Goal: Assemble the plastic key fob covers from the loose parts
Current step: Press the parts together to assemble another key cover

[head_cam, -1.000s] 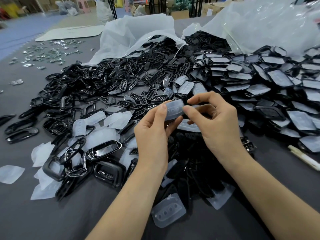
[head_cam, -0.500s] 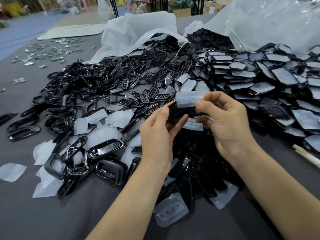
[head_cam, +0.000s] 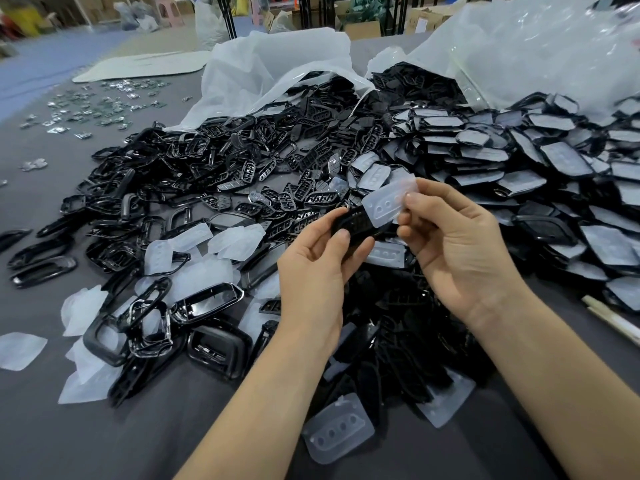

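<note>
My left hand (head_cam: 318, 271) grips a black plastic fob shell (head_cam: 356, 223) between thumb and fingers, above the middle of the pile. My right hand (head_cam: 457, 244) pinches a translucent white button pad (head_cam: 388, 202) with three round dimples, tilted up off the shell's right end. Loose black frames (head_cam: 207, 299) and clear pads (head_cam: 194, 271) lie to the left on the grey table (head_cam: 69, 427). Another clear pad (head_cam: 337, 433) lies between my forearms.
A heap of black button inserts (head_cam: 277, 161) spills from a white plastic bag (head_cam: 270, 71). Assembled covers (head_cam: 554, 161) are stacked at the right under a clear bag (head_cam: 540, 46). Small metal pieces (head_cam: 100, 105) are scattered far left. A pale stick (head_cam: 609, 317) lies at the right edge.
The translucent pad, earlier held by both hands against the black shell, has lifted up and to the right in my right hand. My left hand keeps hold of the shell.
</note>
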Available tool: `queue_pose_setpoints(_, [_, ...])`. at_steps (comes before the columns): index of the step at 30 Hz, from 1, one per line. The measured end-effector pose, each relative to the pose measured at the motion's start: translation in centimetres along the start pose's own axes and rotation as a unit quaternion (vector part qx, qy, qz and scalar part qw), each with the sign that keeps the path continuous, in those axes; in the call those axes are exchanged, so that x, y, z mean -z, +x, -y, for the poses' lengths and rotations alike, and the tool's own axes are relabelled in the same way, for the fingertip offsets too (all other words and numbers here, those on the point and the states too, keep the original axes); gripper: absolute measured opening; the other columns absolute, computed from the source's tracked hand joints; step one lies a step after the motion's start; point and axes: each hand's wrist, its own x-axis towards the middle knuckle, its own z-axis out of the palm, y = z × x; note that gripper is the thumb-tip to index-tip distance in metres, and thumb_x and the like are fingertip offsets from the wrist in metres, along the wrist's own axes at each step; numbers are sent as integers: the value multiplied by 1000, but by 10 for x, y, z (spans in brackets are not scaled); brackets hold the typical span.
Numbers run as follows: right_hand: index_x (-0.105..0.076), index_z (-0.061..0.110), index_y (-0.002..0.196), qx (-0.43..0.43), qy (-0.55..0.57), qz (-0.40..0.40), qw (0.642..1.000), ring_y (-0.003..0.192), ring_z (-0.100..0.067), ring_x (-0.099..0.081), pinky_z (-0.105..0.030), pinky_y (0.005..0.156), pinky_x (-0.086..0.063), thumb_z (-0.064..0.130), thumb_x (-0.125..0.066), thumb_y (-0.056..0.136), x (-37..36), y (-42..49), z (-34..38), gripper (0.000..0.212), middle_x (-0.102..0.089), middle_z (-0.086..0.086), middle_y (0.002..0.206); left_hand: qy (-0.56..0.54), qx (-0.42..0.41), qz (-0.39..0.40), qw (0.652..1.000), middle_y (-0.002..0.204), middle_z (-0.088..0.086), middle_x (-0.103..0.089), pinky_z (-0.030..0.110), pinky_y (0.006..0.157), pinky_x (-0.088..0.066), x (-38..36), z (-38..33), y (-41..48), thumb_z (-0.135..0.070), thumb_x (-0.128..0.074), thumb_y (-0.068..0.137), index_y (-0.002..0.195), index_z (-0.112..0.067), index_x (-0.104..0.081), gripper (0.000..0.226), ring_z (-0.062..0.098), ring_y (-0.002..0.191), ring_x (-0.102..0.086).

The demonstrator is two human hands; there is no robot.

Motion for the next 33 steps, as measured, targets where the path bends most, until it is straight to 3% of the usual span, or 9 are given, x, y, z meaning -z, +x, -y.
queue_pose_setpoints(5, [-72,16,65,-3,-8,16,1000,55,-9,-58,-17,52,-50,9,-69,65,1,0,1,8,-66,-2,66,-4,3,4,1000,85,8,-75,24,68,-57,0,-1,-1,4,-47,96,103,-7,-60,18,21,80,-73])
queue_pose_setpoints(16, [-67,13,83,5,-67,37,997,54,-8,-57,-18,53,-50,11,-68,66,5,2,2,18,-64,0,64,-19,-4,25,999,81,11,-74,28,69,-58,-1,0,0,4,-45,97,105,-7,-51,15,25,79,-73])
queue_pose_setpoints(22, [-69,14,77,28,-72,-16,997,56,-8,-57,-19,53,-51,12,-69,65,9,8,7,13,-64,1,63,11,-19,53,998,88,12,-74,25,74,-57,1,3,0,5,-41,98,120,-10,-54,30,25,89,-73])
queue_pose_setpoints(27, [-68,20,73,32,-74,-51,995,58,-8,-56,-20,55,-51,15,-69,66,17,13,16,9,-63,4,64,32,-26,67,997,94,11,-74,25,76,-57,0,6,1,5,-41,99,116,-13,-58,31,25,92,-72])
queue_pose_setpoints(30, [-67,18,77,21,-81,-15,996,60,-8,-56,-20,55,-50,16,-68,68,17,13,17,10,-64,4,66,49,-42,73,995,100,9,-73,22,75,-56,-1,7,2,3,-45,98,119,-14,-58,30,22,91,-72])
queue_pose_setpoints(33, [-69,15,80,4,-99,74,992,60,-7,-54,-17,49,-43,18,-68,67,11,8,15,14,-62,2,67,70,-54,78,993,92,1,-75,19,73,-55,-1,6,1,3,-50,96,114,-16,-62,29,15,87,-72])
